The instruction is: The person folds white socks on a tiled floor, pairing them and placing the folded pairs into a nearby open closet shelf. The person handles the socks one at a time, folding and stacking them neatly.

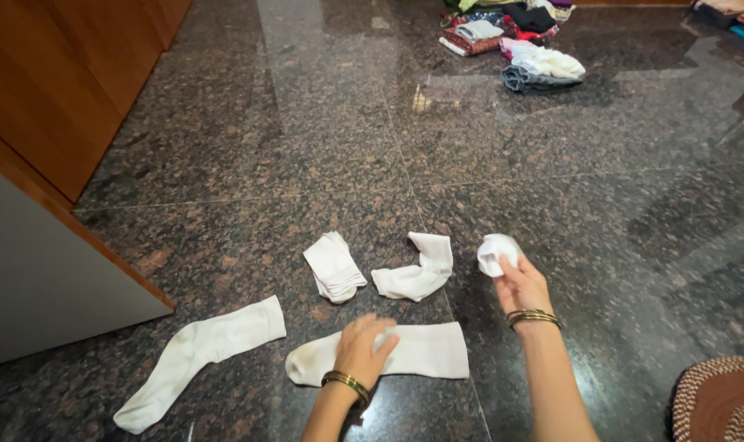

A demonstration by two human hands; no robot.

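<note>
A dark speckled granite floor (306,123) of large polished tiles fills the view, with pale grout lines crossing it and window light reflected toward 12 o'clock. At 9 to 11 o'clock stands a wooden cabinet (69,74) with reddish-brown doors, and below it a pale grey panel (36,278) edged in wood runs toward 8 o'clock. At 1 o'clock, far across the floor, lies a heap of mixed clothes (515,37): a cream piece, a grey-blue folded piece, something black and something red-patterned. More fabric (728,16) shows at the upper corner near 2 o'clock. At 4 o'clock a braided round rug (720,401) in brown and cream enters the frame.
</note>
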